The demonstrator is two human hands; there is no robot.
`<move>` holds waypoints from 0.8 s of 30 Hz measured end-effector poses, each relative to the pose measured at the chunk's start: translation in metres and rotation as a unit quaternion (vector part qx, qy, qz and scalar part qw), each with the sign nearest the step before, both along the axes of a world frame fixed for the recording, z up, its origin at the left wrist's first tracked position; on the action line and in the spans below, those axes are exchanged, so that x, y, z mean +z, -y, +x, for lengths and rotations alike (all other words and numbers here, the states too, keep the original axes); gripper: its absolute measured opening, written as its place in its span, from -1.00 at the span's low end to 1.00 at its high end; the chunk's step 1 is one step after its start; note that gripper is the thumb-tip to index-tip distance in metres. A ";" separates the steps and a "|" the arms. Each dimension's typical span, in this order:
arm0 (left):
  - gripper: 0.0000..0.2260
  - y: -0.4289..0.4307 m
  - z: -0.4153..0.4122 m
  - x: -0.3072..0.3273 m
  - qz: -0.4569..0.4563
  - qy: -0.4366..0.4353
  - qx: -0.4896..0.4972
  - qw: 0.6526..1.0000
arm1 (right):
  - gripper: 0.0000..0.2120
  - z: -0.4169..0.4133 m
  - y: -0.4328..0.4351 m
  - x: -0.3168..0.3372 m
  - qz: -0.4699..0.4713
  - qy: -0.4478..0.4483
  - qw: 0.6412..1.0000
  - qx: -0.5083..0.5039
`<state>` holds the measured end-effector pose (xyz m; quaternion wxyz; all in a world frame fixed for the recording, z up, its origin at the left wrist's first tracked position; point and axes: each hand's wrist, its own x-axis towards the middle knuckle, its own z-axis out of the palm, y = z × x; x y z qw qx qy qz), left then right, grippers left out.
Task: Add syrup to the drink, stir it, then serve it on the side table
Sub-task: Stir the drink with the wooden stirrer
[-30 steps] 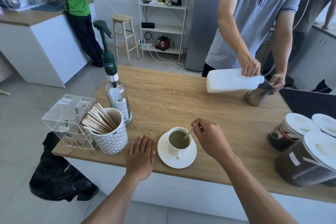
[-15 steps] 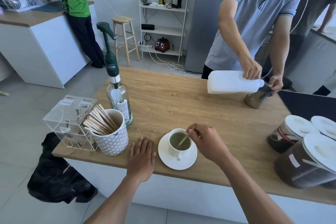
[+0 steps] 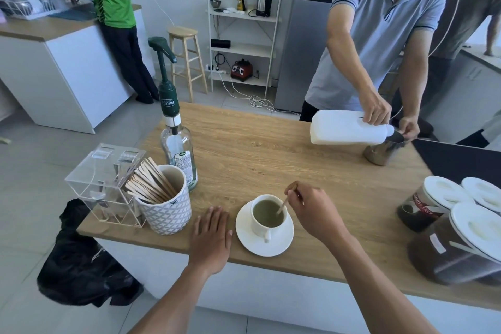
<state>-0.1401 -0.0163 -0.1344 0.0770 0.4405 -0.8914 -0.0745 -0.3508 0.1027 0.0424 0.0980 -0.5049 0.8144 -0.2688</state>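
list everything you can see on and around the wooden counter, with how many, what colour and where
white ceramic cup: 1, holds greenish drink, on saucer
white round saucer: 1, near counter edge
thin wooden stir stick: 1, tan, tip in drink
clear glass syrup bottle with green pump: 1, counter left
patterned white mug of wooden sticks: 1, left edge
clear acrylic box: 1, left corner
white plastic jug: 1, tipped over steel pitcher
white-lidded jars: 3, right
left hand: flat on counter
right hand: fingers pinching stick
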 end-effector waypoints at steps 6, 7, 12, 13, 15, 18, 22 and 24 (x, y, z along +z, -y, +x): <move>-0.38 -0.001 0.000 0.000 -0.002 -0.009 0.000 1.000 | -0.84 0.003 0.005 0.001 -0.027 0.052 0.998 0.026; -0.38 -0.001 0.000 0.000 -0.004 -0.010 0.000 1.000 | -0.84 0.004 0.004 0.001 -0.019 0.062 0.997 0.031; -0.39 0.000 0.000 -0.001 -0.004 -0.009 -0.001 1.000 | -0.84 -0.007 -0.002 0.000 -0.012 0.026 1.000 -0.008; -0.39 0.000 0.000 -0.001 -0.004 -0.010 -0.001 1.000 | -0.85 -0.009 -0.002 0.000 -0.021 0.020 1.000 -0.010; -0.38 0.000 0.000 -0.001 -0.006 -0.010 -0.001 1.000 | -0.86 -0.007 0.000 -0.001 -0.035 0.036 0.999 0.008; -0.39 -0.001 -0.001 -0.001 -0.005 -0.005 -0.004 1.000 | -0.85 -0.002 0.000 -0.004 -0.017 0.082 0.996 0.034; -0.39 -0.001 0.000 -0.001 -0.001 -0.001 -0.005 1.000 | -0.84 -0.008 -0.003 -0.004 -0.014 0.089 0.996 0.015; -0.39 -0.001 0.001 0.000 0.002 -0.002 -0.005 1.000 | -0.85 -0.011 -0.003 -0.004 -0.026 0.080 0.996 0.005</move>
